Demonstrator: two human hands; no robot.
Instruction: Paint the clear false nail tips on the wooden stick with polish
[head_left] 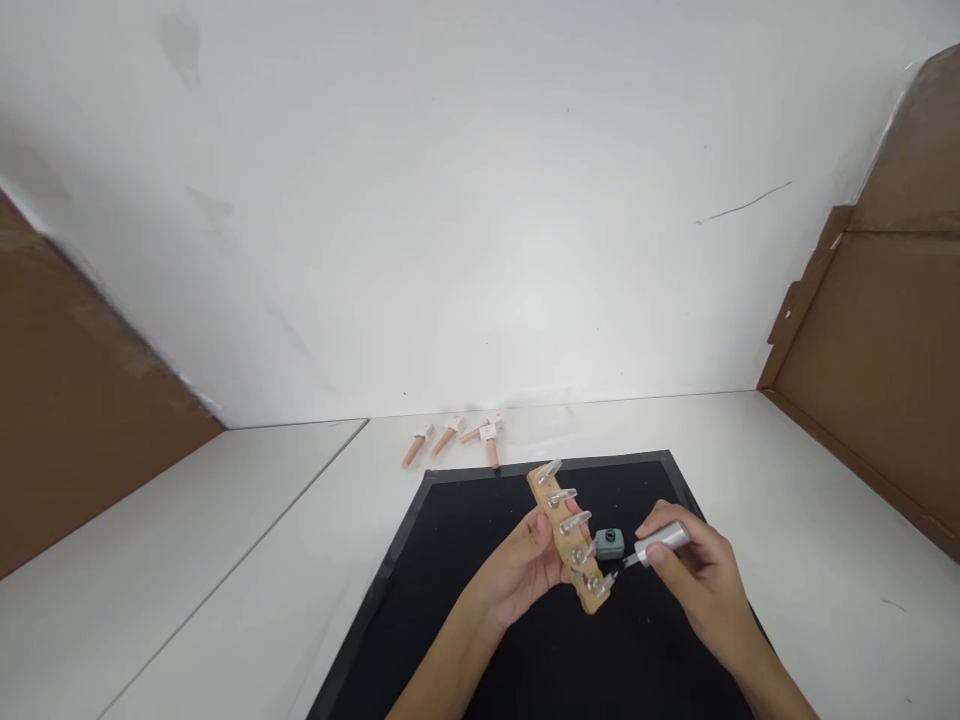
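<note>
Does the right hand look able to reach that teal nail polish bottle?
Probably yes: the teal nail polish bottle stands close by with nothing over it, though the right hand is occupied, holding the silver-handled brush.

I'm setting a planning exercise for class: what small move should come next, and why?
Probably a light stroke of the silver-handled brush along the clear nail tip at the near end of the wooden strip. The right hand has the brush's dark end close by that nail tip, the left hand holds the strip, and the teal bottle stands uncapped nearby.
</note>
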